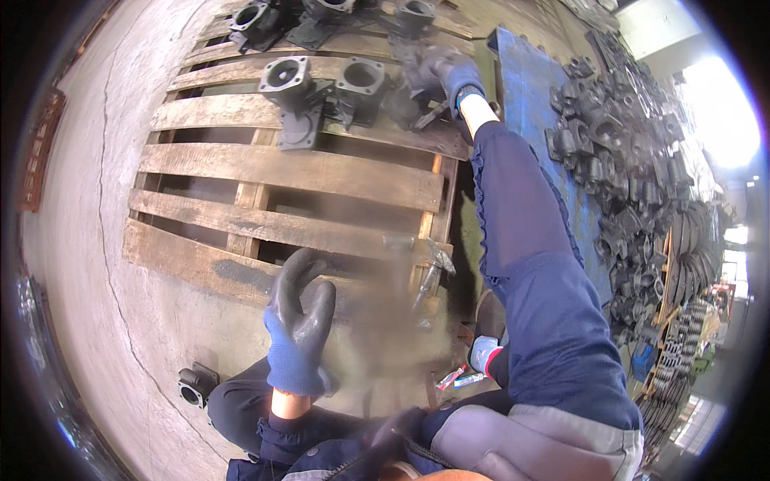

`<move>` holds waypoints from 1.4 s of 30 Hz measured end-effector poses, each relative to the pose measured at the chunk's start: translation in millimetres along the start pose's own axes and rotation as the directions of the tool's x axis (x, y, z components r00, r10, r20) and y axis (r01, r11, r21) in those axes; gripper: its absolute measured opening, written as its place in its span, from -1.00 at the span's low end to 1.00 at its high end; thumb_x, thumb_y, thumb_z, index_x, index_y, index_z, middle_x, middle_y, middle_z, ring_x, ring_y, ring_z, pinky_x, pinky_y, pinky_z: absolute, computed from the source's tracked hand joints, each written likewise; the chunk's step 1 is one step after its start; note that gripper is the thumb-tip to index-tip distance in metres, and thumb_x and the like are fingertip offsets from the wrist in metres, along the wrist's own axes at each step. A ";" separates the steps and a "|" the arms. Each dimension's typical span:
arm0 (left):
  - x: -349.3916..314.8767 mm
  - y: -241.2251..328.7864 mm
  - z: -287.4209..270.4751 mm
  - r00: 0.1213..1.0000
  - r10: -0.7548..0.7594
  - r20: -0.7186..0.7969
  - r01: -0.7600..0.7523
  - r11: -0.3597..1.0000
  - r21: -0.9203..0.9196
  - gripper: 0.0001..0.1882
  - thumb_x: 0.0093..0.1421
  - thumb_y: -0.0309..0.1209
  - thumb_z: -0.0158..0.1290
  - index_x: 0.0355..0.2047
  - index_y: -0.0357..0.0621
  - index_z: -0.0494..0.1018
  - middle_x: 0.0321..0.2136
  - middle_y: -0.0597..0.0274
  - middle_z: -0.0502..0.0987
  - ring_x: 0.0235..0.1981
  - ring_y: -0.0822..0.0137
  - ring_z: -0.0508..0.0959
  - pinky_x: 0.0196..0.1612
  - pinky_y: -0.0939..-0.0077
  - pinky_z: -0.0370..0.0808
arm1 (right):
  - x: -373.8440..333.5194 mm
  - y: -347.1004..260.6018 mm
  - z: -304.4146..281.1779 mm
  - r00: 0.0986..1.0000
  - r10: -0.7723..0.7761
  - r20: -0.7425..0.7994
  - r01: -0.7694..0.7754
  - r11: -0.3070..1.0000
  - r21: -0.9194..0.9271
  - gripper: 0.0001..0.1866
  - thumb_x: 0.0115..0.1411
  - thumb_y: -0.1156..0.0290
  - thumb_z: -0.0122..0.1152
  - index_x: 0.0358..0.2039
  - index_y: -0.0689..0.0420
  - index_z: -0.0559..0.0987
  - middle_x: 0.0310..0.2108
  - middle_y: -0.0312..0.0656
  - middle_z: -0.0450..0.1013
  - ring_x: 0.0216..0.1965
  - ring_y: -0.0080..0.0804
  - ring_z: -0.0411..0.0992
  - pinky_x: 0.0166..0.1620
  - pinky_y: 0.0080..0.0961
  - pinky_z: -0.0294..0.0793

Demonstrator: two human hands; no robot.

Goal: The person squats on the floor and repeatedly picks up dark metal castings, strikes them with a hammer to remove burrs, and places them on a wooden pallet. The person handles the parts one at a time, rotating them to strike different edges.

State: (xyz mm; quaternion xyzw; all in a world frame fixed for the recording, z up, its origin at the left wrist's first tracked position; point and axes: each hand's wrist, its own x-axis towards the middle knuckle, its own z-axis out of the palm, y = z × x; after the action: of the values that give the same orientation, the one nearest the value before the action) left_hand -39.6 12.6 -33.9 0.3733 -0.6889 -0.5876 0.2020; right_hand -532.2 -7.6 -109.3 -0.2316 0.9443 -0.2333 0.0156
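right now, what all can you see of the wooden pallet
The wooden pallet looks weathered: rough, pale brown slats with gaps between them, running roughly left to right over cross-pieces. It lies flat on the pale floor. The nearest slat bears a dark stain. Dark, metal-looking castings sit on its far part. The left hand is in front of its near edge; contact is unclear. A blur hides part of its near right corner.

Castings (301,132) are set across the far half of the pallet (289,172), the right hand (451,76) being placed at their right end. A tool (435,268) is apparently rested on the near right corner. Another casting (196,383) is placed on the floor (76,264), left of the left hand (295,321). Parts (609,152) are heaped beyond the panel (529,104) at right.
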 end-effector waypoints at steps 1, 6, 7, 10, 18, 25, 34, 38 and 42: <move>0.7 -2.5 2.2 1.000 0.011 0.011 -0.011 1.000 -0.016 -0.54 0.20 -0.56 0.07 0.13 -0.30 0.35 -0.06 0.03 0.56 0.00 0.22 0.57 0.06 0.38 0.47 | -0.9 6.1 -2.9 0.971 -0.206 0.123 0.215 0.974 -0.067 -0.51 0.17 0.02 0.13 -0.05 0.11 0.60 -0.05 0.08 0.54 0.00 -0.02 0.52 0.03 -0.24 0.50; 6.3 -12.6 11.5 0.988 -0.156 -0.001 0.155 0.981 -0.115 -0.59 0.27 -0.56 0.04 0.14 -0.28 0.37 -0.11 0.11 0.59 -0.07 0.41 0.55 0.01 0.54 0.46 | -42.6 -5.3 -9.5 0.698 -0.572 0.431 0.617 0.786 0.044 -0.67 0.15 0.12 0.15 -0.29 0.08 0.70 -0.22 -0.02 0.60 -0.18 -0.09 0.58 -0.06 -0.26 0.53; 6.5 -13.1 12.2 0.993 -0.115 -0.012 0.113 0.990 -0.085 -0.60 0.27 -0.56 0.04 0.13 -0.29 0.37 -0.14 0.11 0.60 -0.11 0.40 0.56 -0.01 0.55 0.47 | -54.0 -9.6 -14.7 0.609 -0.576 0.545 0.765 0.608 -0.212 -0.67 0.15 0.11 0.14 -0.33 0.07 0.71 -0.26 -0.02 0.61 -0.21 -0.09 0.59 -0.09 -0.25 0.54; 3.7 -13.1 10.9 0.999 -0.051 0.010 0.051 0.999 -0.019 -0.62 0.29 -0.52 0.03 0.11 -0.31 0.38 -0.18 0.12 0.60 -0.17 0.42 0.56 -0.05 0.54 0.48 | -143.8 30.1 -39.6 0.812 -0.236 0.533 0.224 0.971 0.088 -0.65 0.15 0.06 0.16 -0.37 0.07 0.70 -0.33 -0.04 0.61 -0.27 -0.11 0.60 -0.13 -0.24 0.55; -6.1 -20.1 55.6 0.975 -0.054 0.217 0.048 0.998 0.033 -0.60 0.27 -0.47 0.00 0.11 -0.30 0.40 -0.27 0.17 0.59 -0.24 0.45 0.53 -0.11 0.58 0.43 | -353.7 155.8 -134.7 0.777 0.295 0.556 -0.369 0.929 0.022 -0.64 0.22 0.05 0.12 -0.32 0.08 0.66 -0.57 -0.19 0.58 -0.50 -0.37 0.59 -0.26 -0.34 0.57; -55.1 -6.9 114.7 0.838 0.050 0.544 -0.153 0.978 0.145 -0.68 0.24 -0.49 0.03 0.01 -0.27 0.45 -0.15 0.09 0.57 -0.31 0.42 0.62 -0.16 0.50 0.55 | -420.5 155.5 -135.9 0.800 0.094 0.593 -0.322 0.901 0.292 -0.62 0.18 -0.01 0.16 -0.22 0.01 0.67 -0.44 -0.14 0.61 -0.30 -0.25 0.59 -0.14 -0.32 0.52; -121.6 1.2 149.0 0.813 0.079 0.576 -0.220 0.959 0.178 -0.71 0.24 -0.47 0.08 -0.04 -0.30 0.48 -0.19 0.17 0.58 -0.26 0.40 0.59 -0.14 0.51 0.51 | -481.5 147.8 -220.1 0.862 -0.191 0.470 -0.140 0.801 0.582 -0.70 0.23 0.14 0.23 -0.39 0.15 0.61 -0.55 -0.15 0.49 -0.48 -0.38 0.41 -0.34 -0.29 0.37; -92.2 -10.5 146.6 0.831 0.010 0.557 -0.169 0.957 0.236 -0.66 0.28 -0.44 0.07 0.01 -0.37 0.41 -0.23 0.10 0.57 -0.29 0.34 0.63 -0.19 0.50 0.53 | -481.6 168.8 -222.5 0.871 -0.158 0.466 -0.179 0.780 0.600 -0.75 0.17 0.15 0.23 -0.32 0.06 0.62 -0.39 -0.17 0.51 -0.33 -0.30 0.45 -0.25 -0.26 0.38; -30.3 -24.7 146.6 0.844 -0.102 0.527 -0.044 0.965 0.257 -0.64 0.25 -0.49 0.05 0.04 -0.37 0.40 -0.22 0.10 0.57 -0.25 0.34 0.62 -0.11 0.52 0.52 | -462.6 182.7 -214.2 0.959 -0.028 0.281 -0.169 0.742 0.649 -0.79 0.18 0.23 0.18 -0.28 0.07 0.59 -0.36 -0.13 0.52 -0.30 -0.24 0.48 -0.20 -0.28 0.44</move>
State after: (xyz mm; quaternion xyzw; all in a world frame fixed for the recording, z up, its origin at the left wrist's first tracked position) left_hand -118.5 131.1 -86.1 0.2281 -0.7828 -0.5761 -0.0576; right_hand -227.5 434.1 -36.7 -0.2043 0.7949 -0.5204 0.2360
